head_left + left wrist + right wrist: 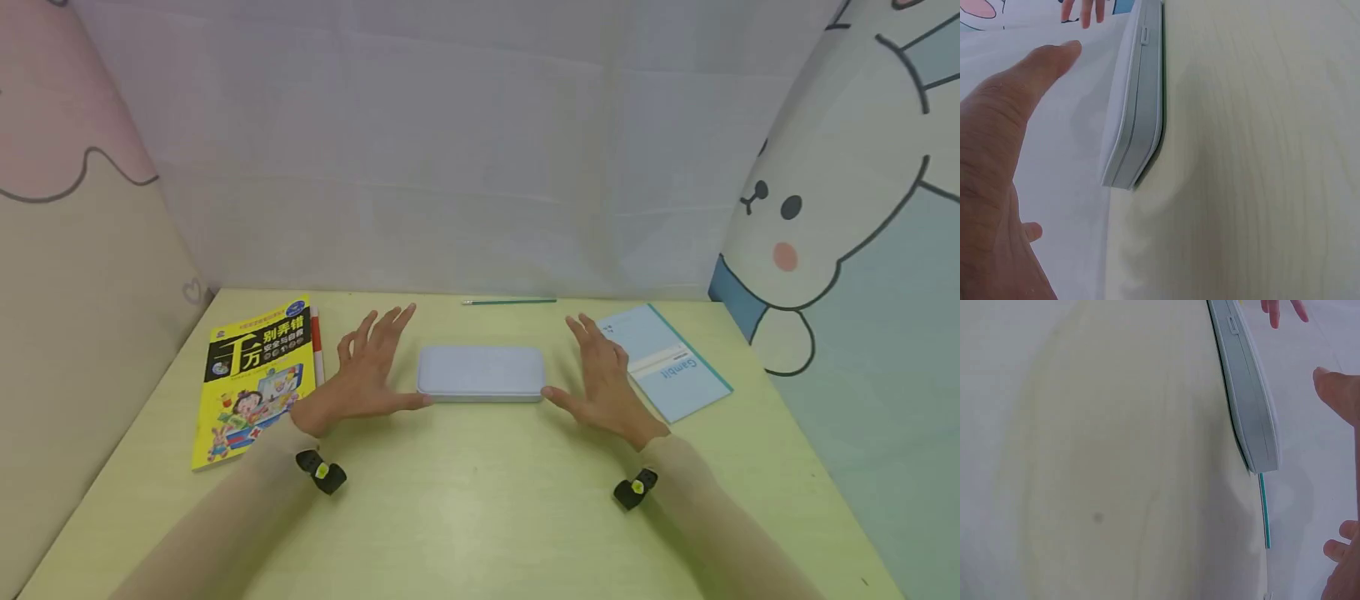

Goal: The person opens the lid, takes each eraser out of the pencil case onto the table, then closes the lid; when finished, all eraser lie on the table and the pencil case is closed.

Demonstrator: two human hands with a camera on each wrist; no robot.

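A flat white case with rounded corners (480, 371), perhaps a pencil case, lies closed on the table between the two hands. Its side shows a seam and a small catch (1145, 35) in the left wrist view. My left hand (363, 379) hovers at the case's left end, fingers spread and thumb reaching toward the near corner. Mirroring it, my right hand (606, 385) is at the right end with fingers extended. Both wrist views show a gap between thumb and case, and neither hand holds anything.
On the left lies a yellow book (258, 383), with a red-and-white item (317, 342) partly hidden beside it. A green pencil (510, 302) lies near the table's back edge. To the right is a pale blue notebook (678, 375), close to the right hand.
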